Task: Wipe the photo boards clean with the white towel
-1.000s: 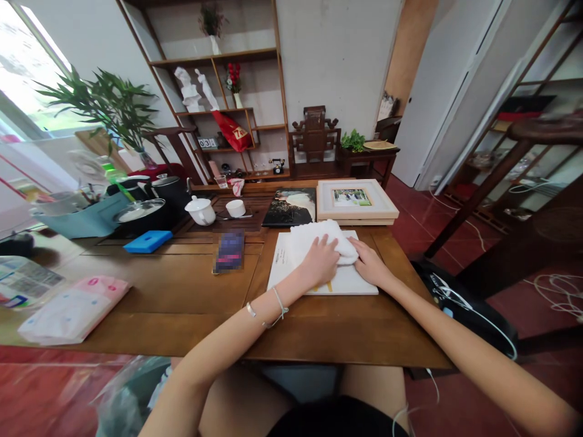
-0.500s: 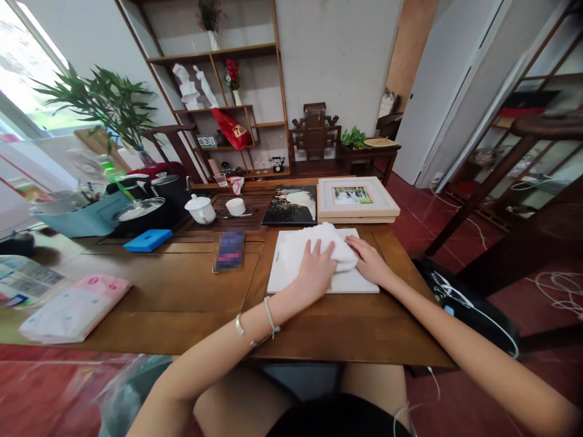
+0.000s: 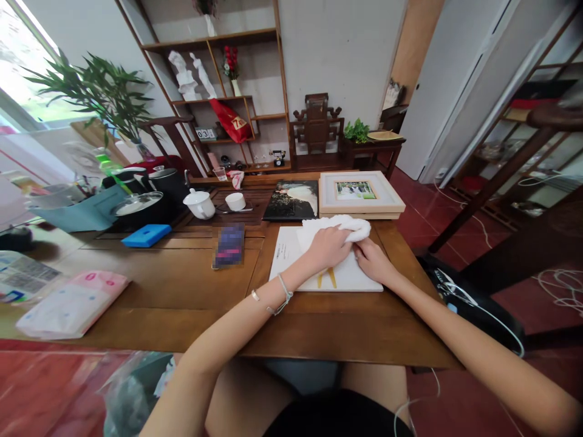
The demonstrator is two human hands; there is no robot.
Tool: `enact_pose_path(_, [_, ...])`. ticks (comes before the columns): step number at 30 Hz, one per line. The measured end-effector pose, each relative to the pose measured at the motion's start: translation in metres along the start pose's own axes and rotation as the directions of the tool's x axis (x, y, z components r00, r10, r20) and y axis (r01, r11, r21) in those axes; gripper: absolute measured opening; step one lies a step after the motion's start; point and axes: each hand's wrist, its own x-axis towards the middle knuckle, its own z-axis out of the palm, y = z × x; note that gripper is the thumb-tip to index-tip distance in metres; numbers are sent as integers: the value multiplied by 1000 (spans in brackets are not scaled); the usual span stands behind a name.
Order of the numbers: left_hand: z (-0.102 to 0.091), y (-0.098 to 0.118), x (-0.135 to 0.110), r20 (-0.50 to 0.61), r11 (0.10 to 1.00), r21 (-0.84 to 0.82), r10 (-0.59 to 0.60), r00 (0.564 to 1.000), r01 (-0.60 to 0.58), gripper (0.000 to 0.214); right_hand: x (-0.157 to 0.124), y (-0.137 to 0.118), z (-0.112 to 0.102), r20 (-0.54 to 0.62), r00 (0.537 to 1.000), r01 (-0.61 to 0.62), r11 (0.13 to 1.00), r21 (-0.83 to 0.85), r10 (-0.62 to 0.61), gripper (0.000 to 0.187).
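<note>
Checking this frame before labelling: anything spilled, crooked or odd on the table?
Nothing spilled or damaged. The left hand and right hand are on a bunched white cloth atop a white book on the table. Only oddity: loose white cables trailing across the floor at right.

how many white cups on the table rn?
2. A lidded cup at the tea tray's left edge, an open cup just right of it. More could hide behind the pots.

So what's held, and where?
Left hand grips the white cloth at its near edge, on the white album; right hand touches its right end.
</note>
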Motion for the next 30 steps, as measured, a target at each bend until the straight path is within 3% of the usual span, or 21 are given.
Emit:
enact_pose_path(5, [-4,4,29,58,998,48,-49,997,46,32,1,-1,-4,26,1000,1,1000,-22,0,33])
enact_pose_path(8, [-9,2,26,82,992,94,-93,992,86,30,1,-1,-5,37,999,7,1000,-23,-6,36])
enact_pose_path(12, [-16,-13,-2,91,977,169,-145,985,128,28,-1,3,0,22,1000,-16,1000,-5,16,40])
enact_pose_path(16, [-11,-44,-31,65,958,212,-210,976,192,32,-2,7,3,25,998,-50,999,10,50,40])
enact_pose_path(20, [-1,-63,-56,94,980,157,-137,986,121,42,-2,5,2,24,997,-71,997,13,71,40])
enact_pose_path(30, [-6,-29,-127,106,995,68,67,992,-75,28,-2,7,4,27,998,-65,997,29,64,40])
